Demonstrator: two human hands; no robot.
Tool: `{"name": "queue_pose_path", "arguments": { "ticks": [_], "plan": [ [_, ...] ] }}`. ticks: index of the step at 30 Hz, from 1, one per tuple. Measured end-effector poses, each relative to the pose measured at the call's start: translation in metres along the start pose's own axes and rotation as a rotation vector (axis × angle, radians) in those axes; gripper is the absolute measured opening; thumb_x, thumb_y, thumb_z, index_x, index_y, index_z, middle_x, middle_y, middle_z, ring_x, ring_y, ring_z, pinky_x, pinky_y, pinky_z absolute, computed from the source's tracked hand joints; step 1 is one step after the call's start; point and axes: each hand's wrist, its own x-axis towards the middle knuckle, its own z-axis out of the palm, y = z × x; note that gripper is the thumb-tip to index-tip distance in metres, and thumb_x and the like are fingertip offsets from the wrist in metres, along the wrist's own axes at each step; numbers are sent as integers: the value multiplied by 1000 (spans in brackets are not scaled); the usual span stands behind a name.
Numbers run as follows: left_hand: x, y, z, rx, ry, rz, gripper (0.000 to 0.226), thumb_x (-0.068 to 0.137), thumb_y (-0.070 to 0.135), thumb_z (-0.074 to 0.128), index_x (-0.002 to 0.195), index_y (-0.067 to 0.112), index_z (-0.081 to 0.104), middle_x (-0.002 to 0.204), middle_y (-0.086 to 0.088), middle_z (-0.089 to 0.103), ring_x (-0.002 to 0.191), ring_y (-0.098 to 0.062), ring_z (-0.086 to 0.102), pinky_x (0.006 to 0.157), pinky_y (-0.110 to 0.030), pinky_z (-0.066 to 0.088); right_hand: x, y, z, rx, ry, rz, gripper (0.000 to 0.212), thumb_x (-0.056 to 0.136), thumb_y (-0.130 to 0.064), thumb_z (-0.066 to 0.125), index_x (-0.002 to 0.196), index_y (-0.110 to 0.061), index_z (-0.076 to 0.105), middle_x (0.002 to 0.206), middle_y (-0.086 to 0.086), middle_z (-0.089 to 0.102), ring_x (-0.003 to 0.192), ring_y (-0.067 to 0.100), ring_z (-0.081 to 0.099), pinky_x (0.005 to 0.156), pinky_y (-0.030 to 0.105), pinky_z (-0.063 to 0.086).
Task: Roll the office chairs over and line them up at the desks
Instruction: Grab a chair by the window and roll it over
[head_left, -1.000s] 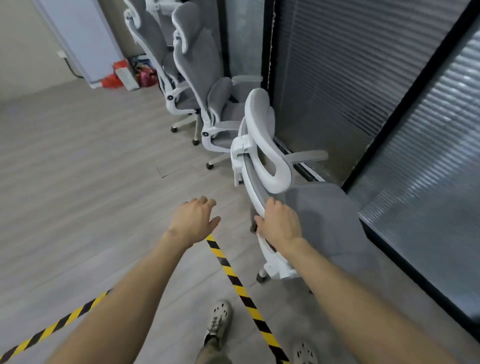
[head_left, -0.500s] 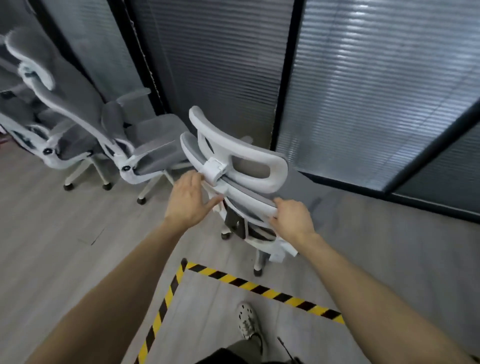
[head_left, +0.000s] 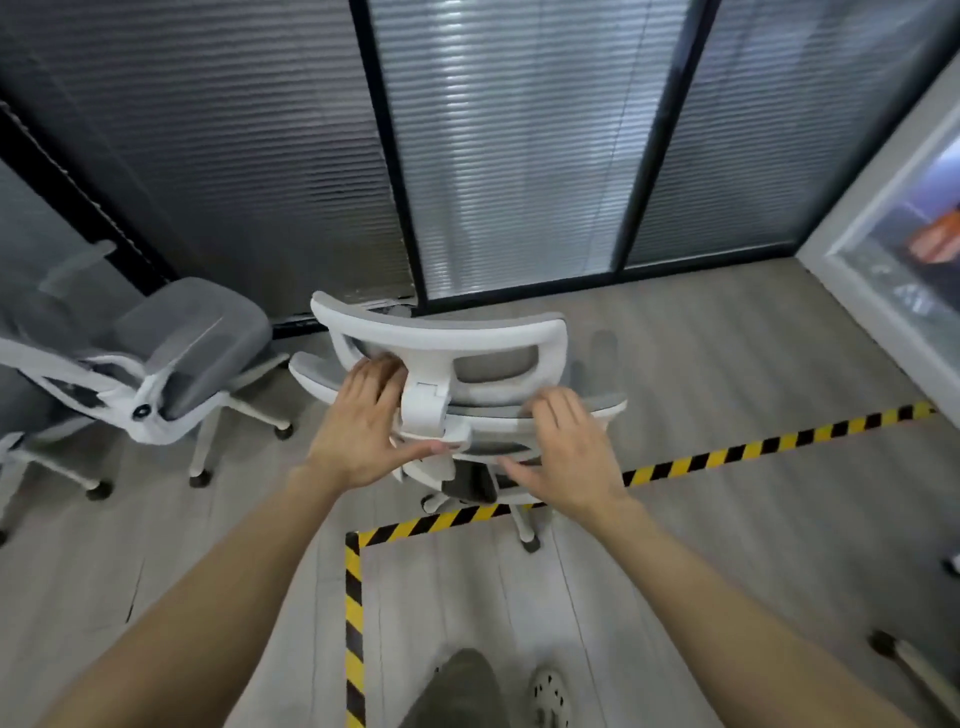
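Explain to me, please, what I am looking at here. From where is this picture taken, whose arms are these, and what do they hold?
There is no machine here. A person wears a wide-angle camera on the head, so you look forward and down along their own two bare arms. The left hand and the right hand both rest on the back of a grey and white office chair, just below its headrest. They seem to be steering it, though the motion blur hides how firm the grip is. A second chair stands to the left. Yellow and black tape marks the wooden floor. Behind the chairs are glass walls with blinds. No desk is visible.
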Motion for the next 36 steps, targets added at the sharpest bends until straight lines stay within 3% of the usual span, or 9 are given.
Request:
{"name": "queue_pose_path", "arguments": {
  "ticks": [2,4,6,11,19,26,36],
  "plan": [
    [-17,-1,0,-8,25,88,113,87,96,55,163,14,41,164,-11,41,159,-35,33,137,-54,16,-15,-29,2,-27,-36,6,94,85,-77,74,147,-9,55,147,9,56,146,31,47,132,46,36],
    [-33,-5,-1,-20,57,170,105,90,92,57,161,15,45,160,-11,44,157,-36,35,137,-54,18,-25,-52,7,-57,-94,115,114,83,-94,60,156,-6,49,157,12,52,155,33,40,138,47,20],
    [-45,-2,1,-4,70,256,101,94,88,54,161,12,47,159,-12,46,155,-37,38,138,-55,15,-38,-62,10,-104,-107,212,124,82,-102,48,153,-1,51,154,17,54,152,38,43,139,50,17],
    [-78,22,14,-51,107,370,105,91,90,56,156,7,54,156,-18,52,150,-40,46,134,-61,20,-87,-74,1,-199,-136,304,133,77,-107,46,153,2,50,155,19,54,150,40,43,137,51,19],
    [-142,34,13,-67,143,486,106,88,95,54,148,8,61,151,-15,57,147,-39,50,133,-62,22,-179,-151,-3,-159,-70,516,136,69,-110,47,156,-5,47,160,14,49,155,35,36,138,48,17],
    [-194,47,-2,-29,54,701,99,91,92,52,155,16,53,155,-13,51,152,-39,42,135,-64,14,-285,-213,-11,-202,-18,588,113,80,-98,54,151,-10,53,150,7,55,146,31,46,137,45,21],
    [-341,161,-11,-73,15,954,106,88,95,52,161,18,48,159,-12,48,156,-38,39,137,-62,11,-500,-297,-31,-229,54,857,117,86,-93,56,163,-6,41,166,15,45,159,36,34,139,42,6]
  ]
}}
